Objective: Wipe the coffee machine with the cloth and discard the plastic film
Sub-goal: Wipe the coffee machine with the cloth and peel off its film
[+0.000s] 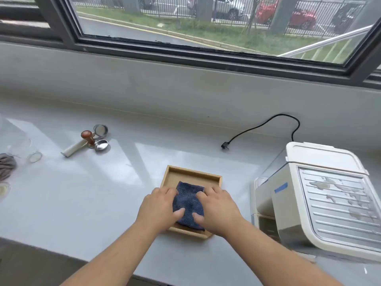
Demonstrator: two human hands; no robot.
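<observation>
A folded dark blue cloth (188,203) lies in a shallow wooden tray (191,172) near the counter's front edge. My left hand (157,209) rests on the cloth's left side and my right hand (218,209) on its right side, fingers curled over its edges. The cream coffee machine (321,199) stands at the right, its metal top plate covered by a partly peeled plastic film (338,195). A strip of blue tape (280,187) sticks on its left face.
A wooden-knobbed tamper (87,137), two metal filter baskets (101,130) and a white handle (75,148) lie at the back left. A grey cloth (6,167) and clear plastic wrapping (18,141) sit at the far left. A black power cord (263,125) trails behind the machine.
</observation>
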